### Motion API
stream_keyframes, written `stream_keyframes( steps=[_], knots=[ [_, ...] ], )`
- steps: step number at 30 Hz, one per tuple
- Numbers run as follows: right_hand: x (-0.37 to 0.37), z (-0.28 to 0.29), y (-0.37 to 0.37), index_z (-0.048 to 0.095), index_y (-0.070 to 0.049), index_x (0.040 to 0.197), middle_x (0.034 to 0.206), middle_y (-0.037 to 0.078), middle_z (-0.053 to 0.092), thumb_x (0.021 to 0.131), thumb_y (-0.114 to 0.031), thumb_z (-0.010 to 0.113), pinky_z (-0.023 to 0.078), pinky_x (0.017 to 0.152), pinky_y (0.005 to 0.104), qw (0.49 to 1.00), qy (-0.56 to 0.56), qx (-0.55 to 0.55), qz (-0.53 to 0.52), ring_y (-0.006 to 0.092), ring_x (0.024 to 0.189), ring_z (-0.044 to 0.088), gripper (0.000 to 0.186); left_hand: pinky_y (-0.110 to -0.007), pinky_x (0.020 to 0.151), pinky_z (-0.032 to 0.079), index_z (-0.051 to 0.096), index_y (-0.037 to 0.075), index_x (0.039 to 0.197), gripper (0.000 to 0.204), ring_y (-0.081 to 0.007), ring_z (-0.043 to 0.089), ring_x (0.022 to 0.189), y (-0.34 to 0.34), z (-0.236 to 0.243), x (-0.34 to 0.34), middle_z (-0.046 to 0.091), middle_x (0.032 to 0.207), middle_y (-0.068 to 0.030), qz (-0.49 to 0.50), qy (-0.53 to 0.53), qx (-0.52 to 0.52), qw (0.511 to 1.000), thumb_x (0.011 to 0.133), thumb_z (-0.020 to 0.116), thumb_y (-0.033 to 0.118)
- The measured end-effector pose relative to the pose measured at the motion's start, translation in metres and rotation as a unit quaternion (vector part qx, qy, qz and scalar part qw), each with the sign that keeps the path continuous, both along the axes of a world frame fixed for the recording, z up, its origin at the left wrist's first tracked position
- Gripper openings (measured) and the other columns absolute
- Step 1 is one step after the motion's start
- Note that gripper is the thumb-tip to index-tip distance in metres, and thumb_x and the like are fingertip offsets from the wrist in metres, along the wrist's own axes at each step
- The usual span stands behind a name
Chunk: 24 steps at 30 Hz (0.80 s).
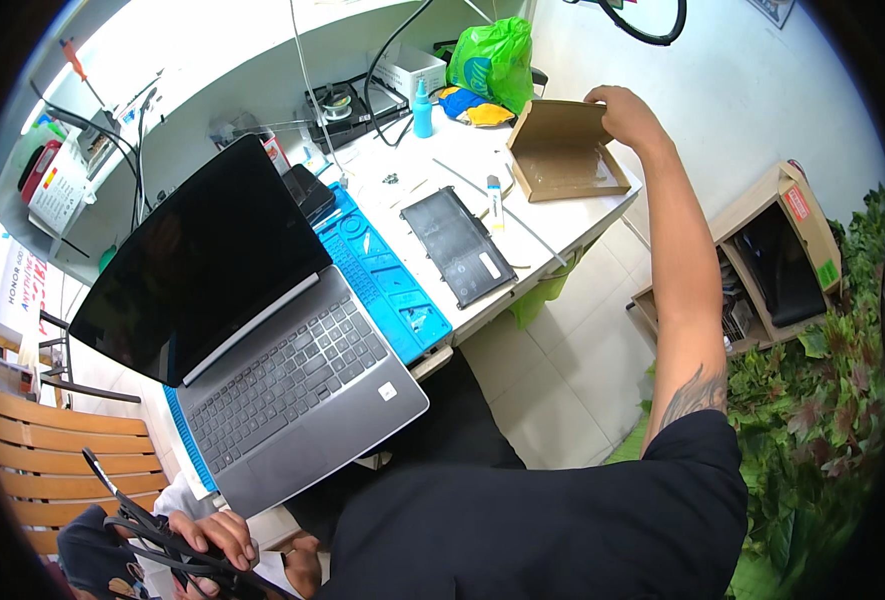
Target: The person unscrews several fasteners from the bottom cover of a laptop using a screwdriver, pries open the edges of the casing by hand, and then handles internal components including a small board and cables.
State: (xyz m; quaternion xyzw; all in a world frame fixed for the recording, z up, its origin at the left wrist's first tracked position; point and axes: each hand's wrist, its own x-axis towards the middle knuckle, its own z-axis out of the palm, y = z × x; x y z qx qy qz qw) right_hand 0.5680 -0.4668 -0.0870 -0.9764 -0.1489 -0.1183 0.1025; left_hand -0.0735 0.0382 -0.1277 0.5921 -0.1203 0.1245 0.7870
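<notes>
My right hand [630, 118] reaches to the far right of the desk, its fingers closed over the edge of the raised lid of a shallow brown cardboard box [570, 172]. My left hand is out of sight. Nearer to me, a flat black laptop battery [457, 247] lies on the white desk. To its left an open grey laptop [292, 375] with a dark screen rests on a blue repair mat [374, 258]. A small white tube [494, 203] stands or lies between battery and box; I cannot tell which.
At lower left another person's hand [217, 537] holds black cables [152, 530]. A green plastic bag [492, 62], blue bottle [422, 112] and solder spool [336, 104] sit at the back. A wooden slatted chair [72, 440] is left; a cardboard carton [777, 250] and leafy greenery [802, 430] are right.
</notes>
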Motion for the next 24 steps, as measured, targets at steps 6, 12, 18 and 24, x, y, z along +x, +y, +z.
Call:
stream_keyframes(
  steps=[6,12,18,24],
  knots=[
    [0.064,0.043,0.056,0.081,-0.002,0.124,0.127,0.026,0.079,0.095,-0.029,0.073,0.062,0.103,0.0491,0.988,-0.074,-0.100,-0.086,0.0408,0.118,0.077,0.040,-0.049,0.082,0.052,0.046,0.010,0.121,0.055,-0.0336,0.072,0.079,0.004,0.015,0.007,0.074,0.084,-0.0184,0.035,0.044,0.030,0.998,0.092,0.089,0.030],
    [0.156,0.028,0.119,0.066,0.000,0.145,0.135,0.025,0.076,0.081,-0.053,0.093,0.062,0.096,0.0486,0.993,-0.025,0.114,-0.019,0.0380,0.121,0.076,0.087,-0.048,0.081,0.055,0.045,0.011,0.123,0.059,-0.0347,0.072,0.082,0.017,0.005,0.005,0.074,0.087,-0.0203,0.061,0.017,0.002,0.998,0.091,0.092,0.025],
    [0.208,0.026,0.120,0.074,-0.001,0.136,0.105,0.018,0.083,0.092,-0.032,0.089,0.067,0.061,0.0395,0.992,0.029,0.124,0.000,0.0263,0.072,0.081,0.056,-0.046,0.080,0.054,0.042,0.012,0.122,0.061,-0.0321,0.072,0.082,0.019,0.011,0.004,0.072,0.086,-0.0175,0.108,0.058,0.036,0.992,0.092,0.091,0.031],
    [0.199,0.042,0.088,0.079,0.008,0.109,0.091,0.018,0.082,0.093,-0.036,0.088,0.067,0.059,0.0372,0.997,0.030,0.070,-0.013,0.0253,0.064,0.080,0.048,-0.045,0.080,0.051,0.043,0.012,0.121,0.060,-0.0296,0.071,0.079,0.010,0.007,0.018,0.070,0.079,-0.0133,0.165,0.043,-0.001,0.985,0.090,0.090,0.035]
  ],
)
